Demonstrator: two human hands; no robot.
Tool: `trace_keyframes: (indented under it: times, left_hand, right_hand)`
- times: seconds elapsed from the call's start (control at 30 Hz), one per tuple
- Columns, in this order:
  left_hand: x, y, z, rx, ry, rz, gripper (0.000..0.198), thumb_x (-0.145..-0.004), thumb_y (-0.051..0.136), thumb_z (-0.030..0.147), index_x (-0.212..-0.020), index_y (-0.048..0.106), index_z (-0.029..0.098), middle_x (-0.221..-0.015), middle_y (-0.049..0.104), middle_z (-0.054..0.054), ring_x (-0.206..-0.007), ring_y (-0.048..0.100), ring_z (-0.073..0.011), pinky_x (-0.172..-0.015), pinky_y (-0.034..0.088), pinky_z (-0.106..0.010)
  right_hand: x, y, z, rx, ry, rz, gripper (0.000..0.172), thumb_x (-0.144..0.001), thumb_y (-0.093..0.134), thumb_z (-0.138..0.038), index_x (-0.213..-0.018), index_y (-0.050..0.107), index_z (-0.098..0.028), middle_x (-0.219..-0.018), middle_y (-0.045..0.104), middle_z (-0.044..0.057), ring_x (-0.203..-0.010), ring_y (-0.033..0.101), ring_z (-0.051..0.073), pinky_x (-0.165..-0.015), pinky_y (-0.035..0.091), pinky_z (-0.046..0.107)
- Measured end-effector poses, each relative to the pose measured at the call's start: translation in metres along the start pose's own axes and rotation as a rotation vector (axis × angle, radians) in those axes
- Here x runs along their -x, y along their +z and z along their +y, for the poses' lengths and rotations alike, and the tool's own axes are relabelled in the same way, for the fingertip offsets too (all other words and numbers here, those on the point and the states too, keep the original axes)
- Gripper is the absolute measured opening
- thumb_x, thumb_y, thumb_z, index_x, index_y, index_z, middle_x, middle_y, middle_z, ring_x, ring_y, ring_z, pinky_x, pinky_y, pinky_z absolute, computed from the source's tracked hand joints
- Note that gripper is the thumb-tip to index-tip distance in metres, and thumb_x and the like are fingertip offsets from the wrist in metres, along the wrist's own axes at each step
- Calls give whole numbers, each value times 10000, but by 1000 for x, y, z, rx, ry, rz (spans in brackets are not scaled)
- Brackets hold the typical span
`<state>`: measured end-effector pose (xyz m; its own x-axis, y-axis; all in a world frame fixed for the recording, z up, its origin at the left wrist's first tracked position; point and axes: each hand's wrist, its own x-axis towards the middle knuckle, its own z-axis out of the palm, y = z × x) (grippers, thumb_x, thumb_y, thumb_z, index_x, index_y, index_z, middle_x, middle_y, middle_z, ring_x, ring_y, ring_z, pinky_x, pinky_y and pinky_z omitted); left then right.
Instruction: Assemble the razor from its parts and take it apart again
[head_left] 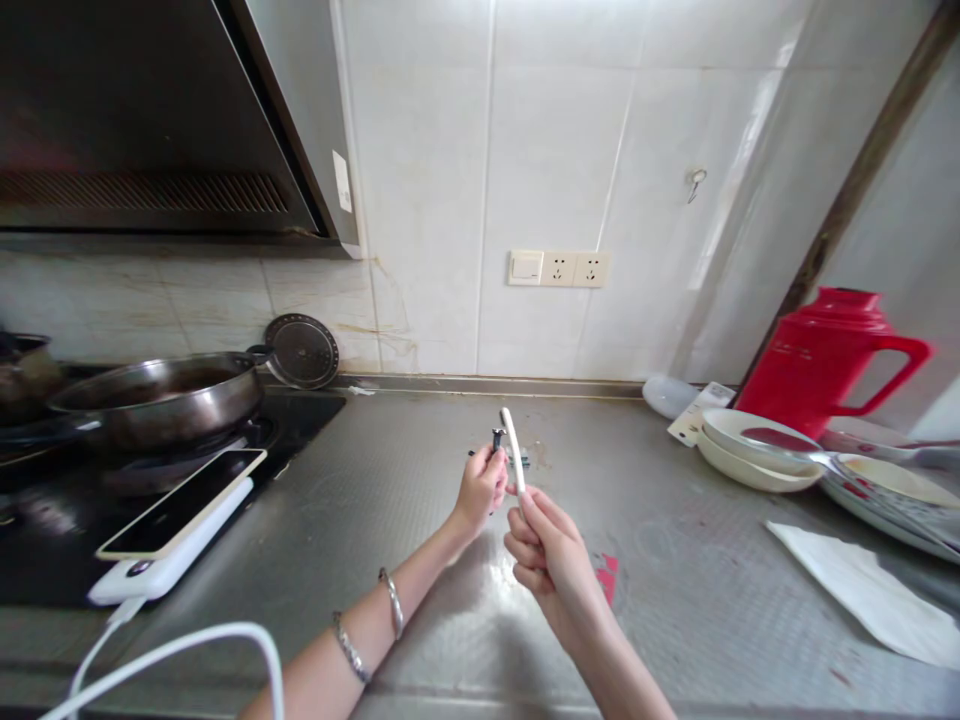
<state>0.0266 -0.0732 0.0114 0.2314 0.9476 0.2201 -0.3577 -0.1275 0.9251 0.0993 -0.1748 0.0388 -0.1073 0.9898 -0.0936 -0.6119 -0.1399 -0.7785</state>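
Over the middle of the counter, my left hand is closed around a small dark rod with a short, shiny crosswise head. The fingers cover its lower part, and its exact kind is unclear. Close on its right, my right hand pinches the lower end of a slim white stick, slightly curved and upright. The stick's top is near the dark rod's head; whether they touch I cannot tell. Partly hidden behind both hands, a small dark greenish thing shows at counter level.
At left, a steel pan sits on the black stove, with a phone on a white power bank and its cable. At right are a red thermos jug, stacked dishes and a white paper sheet.
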Motion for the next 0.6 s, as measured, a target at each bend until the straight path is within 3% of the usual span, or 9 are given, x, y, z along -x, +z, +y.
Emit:
trace_keyframes:
  times: [0.1,0.2,0.3,0.43,0.6]
  left_hand:
    - [1,0,0,-7,-13,9,388,-719,587,520,-678,387,190,-440,325,108,-308,242,-14,-301,176,-151]
    - [-2,-3,-1,-13,-22,21,374,-735,571,515,-691,383,195,-436,314,115,-299,217,-14,-294,167,-147]
    - [-5,-6,-2,-19,9,32,368,-746,560,509,-682,382,194,-438,314,114,-294,198,-11,-286,155,-146]
    - [-5,-6,-3,-36,17,-5,370,-744,561,517,-680,398,191,-434,321,107,-297,218,-18,-280,163,-149]
    - [-7,-9,-4,-8,7,4,391,-730,576,525,-679,372,195,-453,309,114,-298,208,-9,-277,168,-139]
  right_hand:
    - [-1,0,7,-13,19,23,444,-623,718,-492,-765,406,-211,-522,227,-119,-403,100,4,-350,24,136]
    - [5,-3,16,-17,48,41,428,-654,680,-526,-831,439,-220,-524,221,-119,-404,85,9,-350,20,141]
    - [8,-4,14,-11,51,34,454,-647,683,-528,-909,473,-223,-522,216,-121,-399,83,9,-347,17,145]
    - [-2,-4,5,-37,11,27,448,-604,726,-494,-828,451,-221,-510,221,-124,-391,87,6,-348,15,145]
    - [0,-6,16,-40,64,35,453,-616,708,-516,-858,460,-225,-505,217,-127,-384,88,6,-346,10,145]
